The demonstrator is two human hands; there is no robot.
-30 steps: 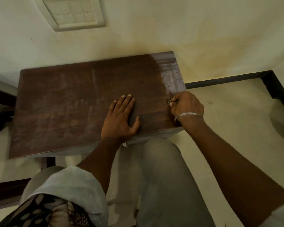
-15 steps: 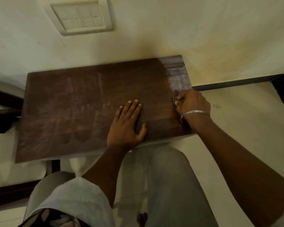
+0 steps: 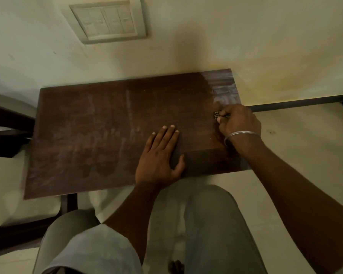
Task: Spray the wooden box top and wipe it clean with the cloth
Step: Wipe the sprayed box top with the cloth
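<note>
Against the wall, below a switch plate [image 3: 107,20]: wiping the wooden box top [image 3: 107,139] at its far right corner, with the left hand [image 3: 158,157] flat, fingers straight, pressing the wood steady, and the right hand [image 3: 239,123] bunched tight round the cloth [image 3: 216,115], only a patterned scrap showing. Best done in overlapping strokes into the pale film [image 3: 224,91] beyond the knuckles, then across the streaks [image 3: 91,143] at left.

cream wall [image 3: 246,32] with switch plate [image 3: 107,19]; pale floor [image 3: 305,139]; dark skirting [image 3: 295,102]
</note>
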